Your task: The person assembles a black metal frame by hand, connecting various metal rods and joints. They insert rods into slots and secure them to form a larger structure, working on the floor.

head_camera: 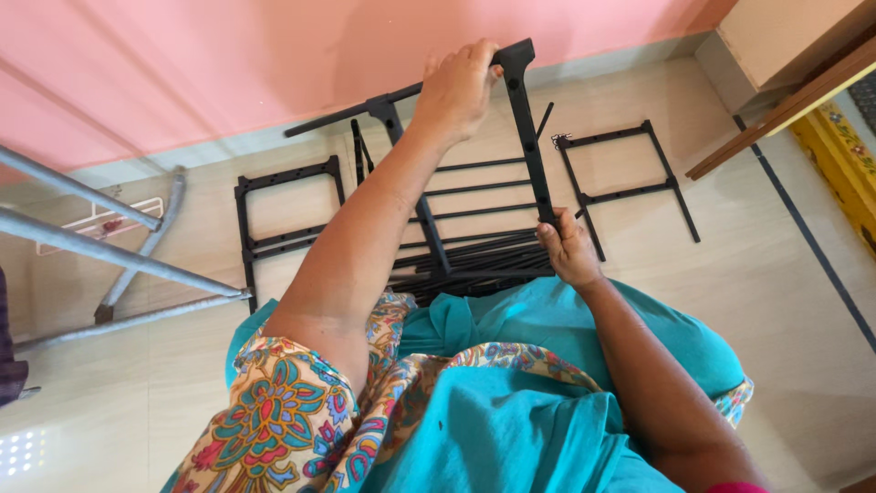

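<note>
Our left hand [459,87] reaches far, fingers wrapped over the top of the black rack frame [525,137]; our right hand [568,248] grips its lower post. More black side frames [630,169] lie on the beige floor [785,301] by the pink wall [182,64].

Landmark: held rack frame [474,146].

- Behind frame: pink wall [182,64] close, little room past top bar.
- Left of frame: black side panel [274,215] flat on floor; beyond it grey metal stand [119,265], legs slanting across floor, blocks low passage.
- Right of frame: second side panel [630,178] flat on floor, then open floor [776,301] up to wooden furniture [794,55] at corner.
- Below frame: bundle of black rods [474,265] against lap, no gap.
- Inside frame: open slots between rungs.
- Left hand [456,87] on top bar, right hand [568,248] on right upright's lower end; both arms cross the near side.
</note>
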